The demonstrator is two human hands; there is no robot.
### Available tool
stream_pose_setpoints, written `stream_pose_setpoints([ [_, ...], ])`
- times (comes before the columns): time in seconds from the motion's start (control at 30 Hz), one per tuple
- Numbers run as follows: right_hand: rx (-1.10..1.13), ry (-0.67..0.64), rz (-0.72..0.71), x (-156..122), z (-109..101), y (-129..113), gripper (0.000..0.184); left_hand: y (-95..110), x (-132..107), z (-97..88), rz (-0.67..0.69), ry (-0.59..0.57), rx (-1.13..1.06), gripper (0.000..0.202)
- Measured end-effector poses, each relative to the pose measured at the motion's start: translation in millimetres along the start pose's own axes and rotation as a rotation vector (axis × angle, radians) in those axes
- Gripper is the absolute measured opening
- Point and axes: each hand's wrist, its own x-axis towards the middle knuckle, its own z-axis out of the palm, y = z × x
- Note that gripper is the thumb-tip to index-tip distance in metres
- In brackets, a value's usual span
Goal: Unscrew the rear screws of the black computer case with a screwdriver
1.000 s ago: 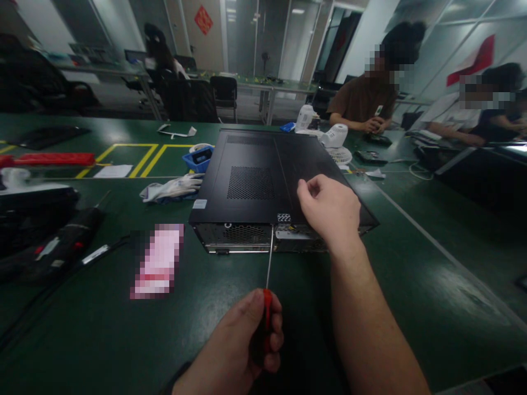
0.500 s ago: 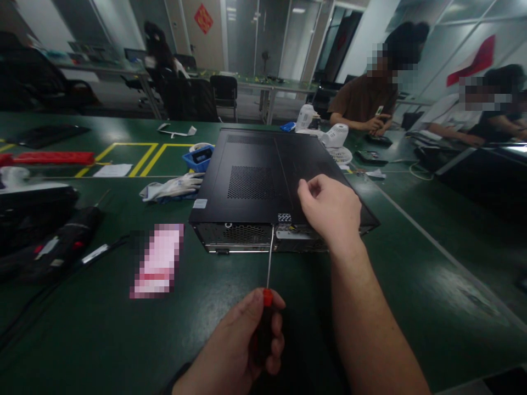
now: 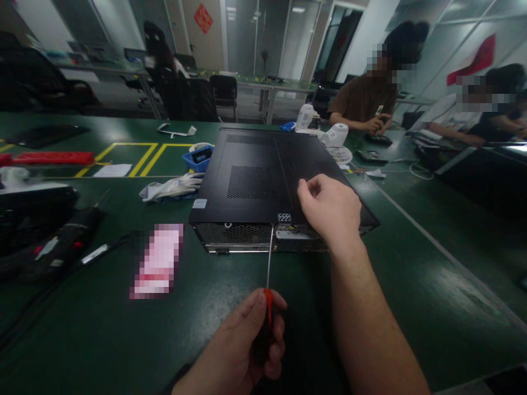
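A black desktop computer case (image 3: 255,153) lies flat on the green table, its metal rear panel facing me. My left hand (image 3: 255,340) is wrapped round the red and black handle of a screwdriver (image 3: 269,263). The screwdriver's shaft points away from me, and its tip meets the upper edge of the rear panel, near the middle. My right hand (image 3: 331,211) rests on the right front part of the case top with curled fingers. Whatever those fingers hold, if anything, is hidden.
Work gloves (image 3: 173,187) and a blue bin (image 3: 198,159) lie left of the case. A black power tool (image 3: 66,241) and a blurred pink item (image 3: 158,260) are nearer left. White fans (image 3: 335,137) stand behind; a co-worker (image 3: 362,101) sits beyond.
The screwdriver handle has turned a little in my left hand, showing a longer red stripe, and the left fingers have shifted slightly. My right hand and the case stay in place.
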Motion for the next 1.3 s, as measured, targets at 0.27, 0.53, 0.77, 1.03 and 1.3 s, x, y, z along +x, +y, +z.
stream_pose_setpoints([
  [0.27, -0.001, 0.007, -0.004, -0.6, -0.4, 0.0, 0.032, 1.7, -1.2, 0.9, -0.015, 0.015, -0.023, 0.043],
  [0.53, 0.002, 0.004, -0.006, -0.7, -0.9, -0.2, 0.033, 0.8, -3.8, 1.7, -0.004, 0.012, -0.013, 0.041],
  [0.77, -0.006, -0.009, 0.003, -0.4, -1.7, -1.2, 0.032, 2.1, -1.8, 2.5, -0.025, 0.037, -0.020, 0.041],
  [1.03, 0.002, 0.002, -0.003, -0.2, -0.8, 0.2, 0.033, 1.2, -2.7, 2.3, -0.005, 0.028, 0.001, 0.041],
  [1.3, -0.001, -0.012, 0.004, -0.1, -1.5, -0.8, 0.033, 1.2, -1.6, 1.9, -0.016, 0.007, -0.021, 0.040],
])
